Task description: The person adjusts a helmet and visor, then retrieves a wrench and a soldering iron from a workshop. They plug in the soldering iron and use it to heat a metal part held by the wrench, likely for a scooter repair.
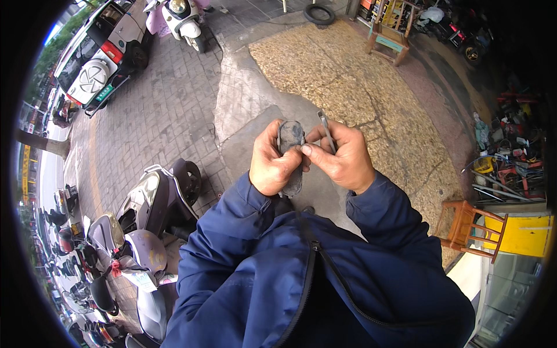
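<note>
In front of my chest, my left hand [270, 164] grips a flat, dark grey, oblong piece [291, 133] with a rounded upper end. Its lower end shows below my fingers, and the middle is partly hidden by them. I cannot tell what kind of part it is. My right hand [343, 158] is closed around a slim grey metal tool [326, 130] that points up and slightly left between the fingers. The right thumb and fingertips meet at the right edge of the oblong piece, close to my left thumb. Anything pinched there is too small to make out.
A scooter [158, 200] and a pale helmet [146, 250] are close on my left. Beyond stand a white car [87, 81] and a white scooter [184, 22]. A tyre [319, 14] lies far ahead. Wooden chair [467, 229] and piled tools [507, 174] are at right.
</note>
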### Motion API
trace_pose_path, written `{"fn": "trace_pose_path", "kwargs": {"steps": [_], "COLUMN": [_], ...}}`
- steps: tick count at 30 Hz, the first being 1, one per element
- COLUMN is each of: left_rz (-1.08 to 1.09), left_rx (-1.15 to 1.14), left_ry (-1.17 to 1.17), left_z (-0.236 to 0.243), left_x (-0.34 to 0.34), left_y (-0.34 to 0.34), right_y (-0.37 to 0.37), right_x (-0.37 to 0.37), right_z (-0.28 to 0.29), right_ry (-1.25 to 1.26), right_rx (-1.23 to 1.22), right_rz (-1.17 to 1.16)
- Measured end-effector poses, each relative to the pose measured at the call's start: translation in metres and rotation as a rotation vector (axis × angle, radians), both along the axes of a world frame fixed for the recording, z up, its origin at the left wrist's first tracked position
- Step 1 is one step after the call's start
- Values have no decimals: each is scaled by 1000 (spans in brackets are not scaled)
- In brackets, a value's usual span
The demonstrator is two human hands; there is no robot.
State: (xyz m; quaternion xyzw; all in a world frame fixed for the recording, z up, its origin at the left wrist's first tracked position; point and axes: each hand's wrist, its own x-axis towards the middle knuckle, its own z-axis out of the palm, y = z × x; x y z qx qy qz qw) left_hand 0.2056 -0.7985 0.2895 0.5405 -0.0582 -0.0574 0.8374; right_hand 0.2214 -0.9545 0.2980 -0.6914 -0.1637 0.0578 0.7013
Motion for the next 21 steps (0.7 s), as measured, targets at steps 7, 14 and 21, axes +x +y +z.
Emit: {"fn": "trace_pose_path", "kwargs": {"steps": [7,14,21], "left_rz": [187,142,149], "left_rx": [325,93,137], "left_ry": [-262,-186,-203], "left_z": [-20,-29,-34], "left_x": [35,83,134], "left_y": [-1,4,22], "right_y": [12,31,50], "right_x": [26,75,121], "right_z": [-6,-14,-17], "right_ry": [-80,28,13], "right_rx": [-207,-104,-112], "right_rz": [-229,-315,-353]}}
